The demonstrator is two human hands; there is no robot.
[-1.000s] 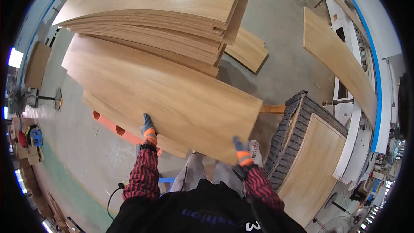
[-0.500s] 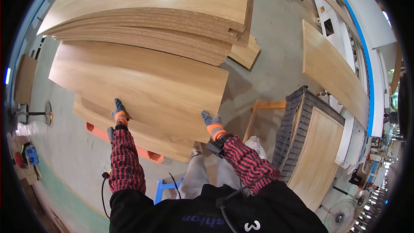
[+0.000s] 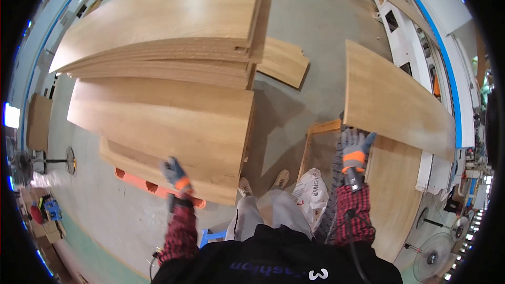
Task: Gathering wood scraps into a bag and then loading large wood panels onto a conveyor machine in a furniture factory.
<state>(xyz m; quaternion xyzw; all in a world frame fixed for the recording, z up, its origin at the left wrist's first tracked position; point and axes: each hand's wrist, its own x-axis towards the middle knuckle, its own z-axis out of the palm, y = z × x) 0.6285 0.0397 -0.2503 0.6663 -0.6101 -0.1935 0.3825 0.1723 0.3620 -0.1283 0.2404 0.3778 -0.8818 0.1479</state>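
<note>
My right hand (image 3: 356, 146), in a grey-and-orange work glove, is at the near left corner of a long wood-grain panel (image 3: 394, 94). Its fingers are spread, and the fingertips meet or nearly meet the panel's edge. My left hand (image 3: 175, 173), gloved the same way and slightly blurred, hovers with fingers apart by the near edge of the front wood-grain panel (image 3: 168, 121). Whether it touches that panel I cannot tell. Behind stands a higher stack of panels (image 3: 158, 16). Under the right-hand panel, another board (image 3: 394, 189) lies on a stand with dark padding (image 3: 330, 215).
An orange pallet (image 3: 139, 183) shows beneath the front panels. A white sack (image 3: 311, 192) sits by my feet, next to a wooden frame (image 3: 307, 144). Further right runs a white machine with a blue strip (image 3: 447, 81). A loose board (image 3: 284, 62) lies on the floor; a fan (image 3: 432, 256) stands lower right.
My right hand has left the front panel and swung right to the other panel's edge. My left hand has shifted right and nearer to me. The view has turned rightward.
</note>
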